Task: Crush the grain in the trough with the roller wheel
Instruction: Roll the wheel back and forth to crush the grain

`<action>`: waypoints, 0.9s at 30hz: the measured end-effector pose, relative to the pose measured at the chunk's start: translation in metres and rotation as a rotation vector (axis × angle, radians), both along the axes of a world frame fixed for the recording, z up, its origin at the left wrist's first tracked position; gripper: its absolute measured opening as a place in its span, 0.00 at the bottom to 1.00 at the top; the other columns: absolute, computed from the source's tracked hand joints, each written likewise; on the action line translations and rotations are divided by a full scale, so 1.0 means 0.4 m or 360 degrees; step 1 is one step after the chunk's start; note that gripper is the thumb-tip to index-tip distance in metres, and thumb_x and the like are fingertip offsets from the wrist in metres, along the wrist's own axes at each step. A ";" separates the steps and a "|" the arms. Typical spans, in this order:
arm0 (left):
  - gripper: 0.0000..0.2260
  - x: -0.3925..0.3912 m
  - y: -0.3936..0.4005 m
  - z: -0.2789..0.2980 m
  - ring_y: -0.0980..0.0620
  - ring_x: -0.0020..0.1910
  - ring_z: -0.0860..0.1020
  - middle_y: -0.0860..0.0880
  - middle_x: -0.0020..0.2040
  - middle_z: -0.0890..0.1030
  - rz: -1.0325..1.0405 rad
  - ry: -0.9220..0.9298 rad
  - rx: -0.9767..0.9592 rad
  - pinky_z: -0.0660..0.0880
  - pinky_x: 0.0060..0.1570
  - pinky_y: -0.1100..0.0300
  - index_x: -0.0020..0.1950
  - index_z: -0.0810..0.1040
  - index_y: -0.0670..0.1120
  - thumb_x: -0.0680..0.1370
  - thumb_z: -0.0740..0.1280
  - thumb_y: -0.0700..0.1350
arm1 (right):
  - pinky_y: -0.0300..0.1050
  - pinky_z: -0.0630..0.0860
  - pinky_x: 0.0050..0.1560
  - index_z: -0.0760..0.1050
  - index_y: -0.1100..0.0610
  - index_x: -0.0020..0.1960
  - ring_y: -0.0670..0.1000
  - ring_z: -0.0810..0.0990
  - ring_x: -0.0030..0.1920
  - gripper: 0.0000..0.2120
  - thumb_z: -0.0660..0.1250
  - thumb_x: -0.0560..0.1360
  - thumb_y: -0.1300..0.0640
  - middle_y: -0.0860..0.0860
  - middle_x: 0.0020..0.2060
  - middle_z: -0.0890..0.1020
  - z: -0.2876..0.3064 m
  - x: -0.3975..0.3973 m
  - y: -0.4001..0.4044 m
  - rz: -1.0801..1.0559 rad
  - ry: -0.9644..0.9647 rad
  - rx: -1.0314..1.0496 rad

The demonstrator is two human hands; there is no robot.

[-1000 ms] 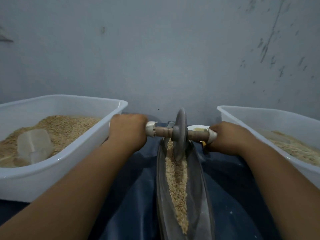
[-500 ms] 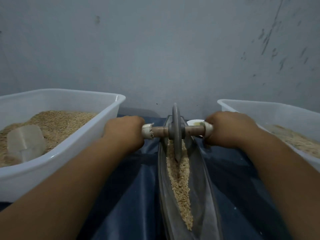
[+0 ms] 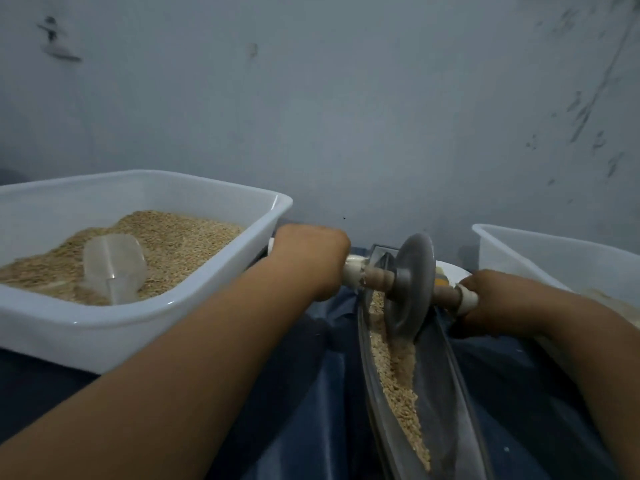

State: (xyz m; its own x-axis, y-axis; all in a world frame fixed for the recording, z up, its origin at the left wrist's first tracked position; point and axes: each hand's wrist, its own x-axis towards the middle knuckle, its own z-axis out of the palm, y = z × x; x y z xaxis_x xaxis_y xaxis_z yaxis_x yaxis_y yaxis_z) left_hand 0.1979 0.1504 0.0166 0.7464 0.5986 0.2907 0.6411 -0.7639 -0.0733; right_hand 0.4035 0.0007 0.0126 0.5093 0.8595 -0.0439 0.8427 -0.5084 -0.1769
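While gripped, roller wheel axle crosses trough.

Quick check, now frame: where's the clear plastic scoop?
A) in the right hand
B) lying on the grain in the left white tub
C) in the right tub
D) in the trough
B: the clear scoop lies on the grain inside the left white tub, while both hands grip the roller's axle.
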 end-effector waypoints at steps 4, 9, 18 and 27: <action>0.16 -0.015 -0.013 0.033 0.49 0.42 0.78 0.49 0.44 0.80 -0.0067 0.0410 -0.0420 0.72 0.41 0.55 0.53 0.79 0.49 0.67 0.77 0.47 | 0.38 0.76 0.32 0.79 0.52 0.40 0.48 0.81 0.28 0.16 0.78 0.58 0.46 0.50 0.29 0.83 0.038 -0.025 -0.033 0.0024 0.0349 -0.0495; 0.09 -0.003 -0.007 0.003 0.49 0.42 0.77 0.52 0.38 0.75 -0.0067 -0.0001 -0.0125 0.73 0.45 0.55 0.48 0.76 0.54 0.70 0.72 0.48 | 0.40 0.75 0.34 0.77 0.50 0.38 0.45 0.79 0.31 0.10 0.78 0.65 0.51 0.47 0.30 0.81 0.003 -0.024 -0.010 0.0001 0.0004 -0.0035; 0.07 0.025 0.011 -0.047 0.49 0.38 0.72 0.53 0.33 0.67 0.0002 -0.0273 0.0266 0.66 0.42 0.56 0.43 0.71 0.53 0.71 0.69 0.46 | 0.42 0.63 0.33 0.69 0.41 0.35 0.51 0.73 0.39 0.08 0.66 0.69 0.43 0.41 0.33 0.71 -0.062 -0.017 0.004 -0.0140 -0.0583 0.0372; 0.08 -0.057 -0.039 -0.063 0.50 0.38 0.72 0.54 0.35 0.70 0.0031 -0.0147 0.0013 0.70 0.41 0.57 0.42 0.69 0.54 0.71 0.69 0.50 | 0.40 0.58 0.30 0.68 0.45 0.35 0.52 0.70 0.37 0.08 0.64 0.68 0.45 0.43 0.31 0.70 -0.051 -0.083 -0.041 -0.0071 -0.0798 0.0325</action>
State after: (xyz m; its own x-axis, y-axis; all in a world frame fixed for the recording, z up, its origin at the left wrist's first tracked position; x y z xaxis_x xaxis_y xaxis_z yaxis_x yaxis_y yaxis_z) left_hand 0.1752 0.1347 -0.0088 0.7044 0.6100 0.3630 0.6602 -0.7508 -0.0194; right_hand 0.3702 -0.0159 -0.0079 0.4609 0.8023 0.3793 0.8277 -0.5428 0.1425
